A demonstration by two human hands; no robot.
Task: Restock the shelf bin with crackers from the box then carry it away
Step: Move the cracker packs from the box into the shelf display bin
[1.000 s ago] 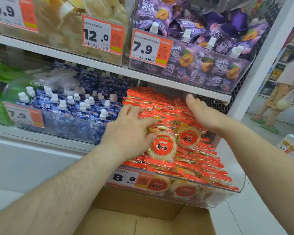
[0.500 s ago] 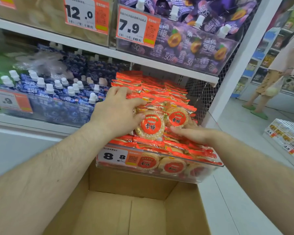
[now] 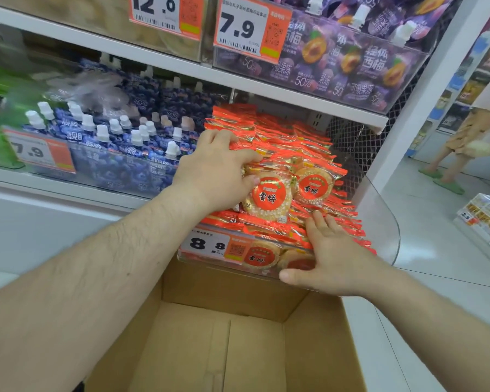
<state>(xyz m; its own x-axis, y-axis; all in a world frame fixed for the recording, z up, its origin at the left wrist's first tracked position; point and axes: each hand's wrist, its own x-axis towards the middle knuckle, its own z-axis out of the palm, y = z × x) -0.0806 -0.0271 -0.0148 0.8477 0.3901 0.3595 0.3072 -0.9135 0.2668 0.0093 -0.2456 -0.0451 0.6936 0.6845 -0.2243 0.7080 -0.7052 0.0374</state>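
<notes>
A clear plastic shelf bin (image 3: 385,222) with an 8.8 price tag sits on the lower shelf, heaped with orange cracker packs (image 3: 269,198). My left hand (image 3: 215,171) lies on top of the heap, fingers curled over the packs and thumb pressed against an upright pack at the front. My right hand (image 3: 331,258) holds the bin's front wall, thumb against its lower front edge and fingers over the rim onto the packs. The open cardboard box (image 3: 224,343) stands right below the bin; its visible inside holds nothing.
A bin of blue spouted pouches (image 3: 119,154) stands left of the crackers. Purple pouches (image 3: 351,60) fill the shelf above. A white upright post (image 3: 425,108) ends the shelf at right. Beyond it a person (image 3: 470,131) stands in the aisle near a low display (image 3: 484,222).
My right hand came down from the back of the cracker heap to the bin's front wall. My left hand stayed on the packs. The view dropped closer to the box.
</notes>
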